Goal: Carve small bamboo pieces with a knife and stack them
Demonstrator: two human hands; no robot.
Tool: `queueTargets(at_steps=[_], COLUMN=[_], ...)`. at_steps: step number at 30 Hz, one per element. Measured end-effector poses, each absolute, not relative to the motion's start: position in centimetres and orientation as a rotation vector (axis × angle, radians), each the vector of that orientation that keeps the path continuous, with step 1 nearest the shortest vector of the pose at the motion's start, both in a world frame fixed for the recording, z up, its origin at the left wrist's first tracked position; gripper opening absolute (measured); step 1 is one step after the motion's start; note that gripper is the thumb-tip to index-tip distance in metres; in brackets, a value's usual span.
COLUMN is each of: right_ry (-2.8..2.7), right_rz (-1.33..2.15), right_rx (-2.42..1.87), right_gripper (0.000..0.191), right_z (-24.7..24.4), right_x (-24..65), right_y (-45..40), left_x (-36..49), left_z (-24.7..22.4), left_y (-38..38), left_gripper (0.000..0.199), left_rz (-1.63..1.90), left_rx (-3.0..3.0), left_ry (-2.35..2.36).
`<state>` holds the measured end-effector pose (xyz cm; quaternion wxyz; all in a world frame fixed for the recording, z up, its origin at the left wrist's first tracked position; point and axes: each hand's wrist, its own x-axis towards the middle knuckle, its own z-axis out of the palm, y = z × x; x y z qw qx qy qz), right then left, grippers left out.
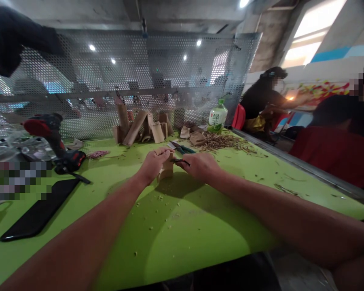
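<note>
My left hand [157,159] is closed around the upper part of a curved tan piece [166,173], which looks like bamboo or wood and stands upright on the table. From the right, my right hand [202,165] grips a slim dark tool [182,161] whose front end meets the side of that piece. The tool's exact kind is too small to make out. Just behind both hands lie pliers with dark green handles [184,149]. Small pale chips [160,198] are scattered on the green tabletop [200,246] in front.
Several curved tan pieces [135,131] stand at the back against a perforated metal screen [157,68]. Brown shavings [224,142] lie near a green-capped bottle [217,117]. At left are a red-and-black cordless drill [53,137] and a black flat object [41,208]. Other people [262,97] sit at right.
</note>
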<state>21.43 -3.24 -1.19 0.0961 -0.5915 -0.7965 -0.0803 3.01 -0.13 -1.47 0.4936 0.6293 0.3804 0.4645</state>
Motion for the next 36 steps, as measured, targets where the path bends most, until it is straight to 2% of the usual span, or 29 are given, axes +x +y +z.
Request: queueTargets(at_steps=[9,28,36], right_ry=[-2.515,-2.398,-2.326], right_rz=[-0.069,-0.143,0.096], right_rx=[-1.802,-1.811,-1.730], right_gripper=[0.053,0.049,0.044], right_z=[-0.7,-0.9,-1.1], right_x=[21.6,21.4,22.4], right_y=[-2.9,-3.5,-2.8], left_x=[3.1,3.1,3.1], left_z=[-1.9,-1.9,-1.7], left_y=[0.1,-0.2,-0.5], left_gripper=[0.031,0.031,0.027], left_rz=[1.095,1.102,1.132], left_rx=[1.434,1.468,1.536], left_ry=[0.828,0.832,0.893])
